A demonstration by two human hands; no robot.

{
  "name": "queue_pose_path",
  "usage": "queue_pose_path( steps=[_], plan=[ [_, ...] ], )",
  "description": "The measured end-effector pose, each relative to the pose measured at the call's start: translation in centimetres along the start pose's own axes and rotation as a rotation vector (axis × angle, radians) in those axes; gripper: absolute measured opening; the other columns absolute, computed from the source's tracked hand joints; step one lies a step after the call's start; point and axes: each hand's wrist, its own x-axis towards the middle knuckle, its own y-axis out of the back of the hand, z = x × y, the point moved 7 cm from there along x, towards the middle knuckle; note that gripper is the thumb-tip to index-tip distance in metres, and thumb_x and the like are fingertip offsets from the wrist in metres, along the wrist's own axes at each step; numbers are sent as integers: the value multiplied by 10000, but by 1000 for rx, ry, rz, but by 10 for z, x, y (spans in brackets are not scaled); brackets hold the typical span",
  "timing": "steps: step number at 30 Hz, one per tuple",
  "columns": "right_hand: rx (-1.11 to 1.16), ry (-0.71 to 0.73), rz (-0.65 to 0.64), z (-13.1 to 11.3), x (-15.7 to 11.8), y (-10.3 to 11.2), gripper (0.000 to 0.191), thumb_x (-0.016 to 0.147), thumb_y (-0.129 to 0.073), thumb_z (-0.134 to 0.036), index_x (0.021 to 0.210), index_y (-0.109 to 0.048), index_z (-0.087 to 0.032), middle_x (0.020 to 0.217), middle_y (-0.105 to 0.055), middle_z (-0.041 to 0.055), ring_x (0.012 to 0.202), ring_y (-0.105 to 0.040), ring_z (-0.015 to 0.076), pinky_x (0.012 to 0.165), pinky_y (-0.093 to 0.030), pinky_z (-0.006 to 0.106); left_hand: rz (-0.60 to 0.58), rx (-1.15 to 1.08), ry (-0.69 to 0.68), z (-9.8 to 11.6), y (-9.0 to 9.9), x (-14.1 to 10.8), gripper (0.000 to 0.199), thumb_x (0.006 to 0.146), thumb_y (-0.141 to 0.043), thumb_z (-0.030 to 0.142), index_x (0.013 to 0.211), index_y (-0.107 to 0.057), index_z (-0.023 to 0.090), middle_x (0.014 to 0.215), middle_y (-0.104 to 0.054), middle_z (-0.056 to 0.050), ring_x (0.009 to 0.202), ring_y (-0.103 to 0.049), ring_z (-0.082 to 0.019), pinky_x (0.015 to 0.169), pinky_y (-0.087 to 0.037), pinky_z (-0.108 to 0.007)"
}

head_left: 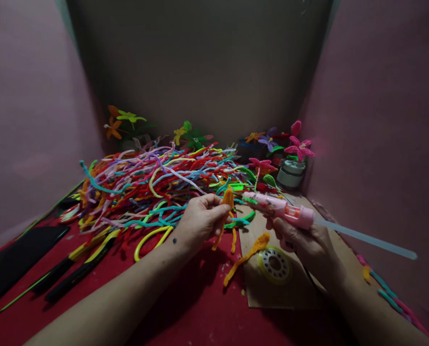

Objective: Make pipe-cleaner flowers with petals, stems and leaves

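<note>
Pinched in my left hand point(205, 216) is an orange pipe-cleaner petal point(228, 198), its stem ends hanging below the fingers. My right hand point(304, 240) grips a pink hot glue gun point(272, 205), whose nozzle points left, close to the petal but seemingly apart from it. A long translucent glue stick point(369, 237) juts from the gun's back end. Below, between the hands, a second orange pipe-cleaner petal point(252, 252) lies across the edge of a wooden board point(265, 295). Beside it on the board rests a yellow-rimmed tape roll point(275, 264).
A big heap of coloured pipe cleaners point(157, 178) spreads behind my left hand. Pliers point(84, 264), yellow-handled scissors point(153, 240) and a black flat object point(23, 264) lie at left on the red surface. Pipe-cleaner flowers point(299, 146) stand along the back, with walls on both sides.
</note>
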Motion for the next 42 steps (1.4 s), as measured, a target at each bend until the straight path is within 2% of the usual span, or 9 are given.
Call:
queue_pose_path(
  steps=[13,18,26,32,38,42],
  plan=[
    [26,-59,6,5,-2,-1,409,796,-557,-383,1153,-610,-190,672,-616,34,438,-432,101,378,-323,234,-17,8,2,-2,-2,-1,137,722,-598,215,645,-512,142,478,-524,40,311,-373,-23,324,-251,-145],
    [20,-68,-22,1,-2,-3,433,802,-550,-353,1209,-566,-208,681,-625,32,447,-443,106,376,-320,229,-11,8,-11,-1,0,0,117,735,-588,231,693,-527,140,559,-585,11,327,-373,-22,327,-226,-147],
    [-22,-47,-44,-1,-1,-2,420,815,-534,-391,1210,-568,-253,658,-633,15,436,-473,120,370,-350,243,-9,-21,-9,-1,1,1,116,724,-600,244,713,-543,144,566,-597,10,330,-378,-23,334,-225,-153],
    [-5,0,-9,-7,0,0,365,811,-541,-336,1149,-617,-223,597,-607,18,422,-465,113,348,-365,226,-24,-13,-9,-2,-1,1,129,710,-611,252,696,-541,145,548,-592,12,326,-383,-28,328,-223,-153],
    [-18,-45,-20,-4,0,0,414,811,-545,-354,1193,-586,-200,610,-594,24,437,-462,115,354,-377,222,-22,2,-17,-2,0,0,134,725,-600,261,721,-546,139,578,-607,-1,336,-383,-27,334,-228,-151],
    [-11,1,-55,-6,0,-3,377,838,-512,-331,1191,-587,-223,611,-598,16,461,-485,120,405,-423,233,-7,-14,-23,0,1,0,129,732,-594,257,727,-544,138,579,-611,-3,331,-376,-26,330,-223,-152]
  ],
)
